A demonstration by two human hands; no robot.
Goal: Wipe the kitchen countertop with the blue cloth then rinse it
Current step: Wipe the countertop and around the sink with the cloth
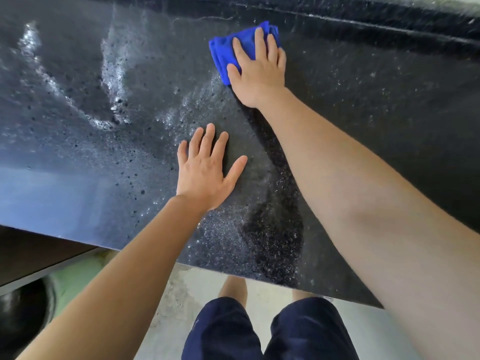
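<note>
1. Cloth first: the blue cloth [228,51] lies bunched and folded on the far part of the countertop [363,105], close to the raised back ledge [389,24].
2. The right hand [259,71] presses flat on top of the cloth, fingers extended and only slightly parted, thumb out at the near-left side; it pins the cloth rather than pinching it.
3. The left hand [205,172] rests palm-down on the bare stone nearer the front edge, fingers spread, holding nothing; it looks to be bracing the reach.
4. To wipe well, I would keep the palm's weight even across the fold and draw overlapping strokes, since the wet, soapy streaks [114,74] to the left look not yet cleared.
5. A darker band under the right forearm appears to be a wiped path; working outward from it would avoid missed strips.
6. The back ledge blocks further travel away, so strokes should run sideways or toward the body.
7. The counter's front edge [233,274] is near the left wrist; water pushed that way may drip onto the floor [181,294].
8. No objects stand on the visible surface, leaving wide room leftward. No sink is in view for rinsing.
</note>
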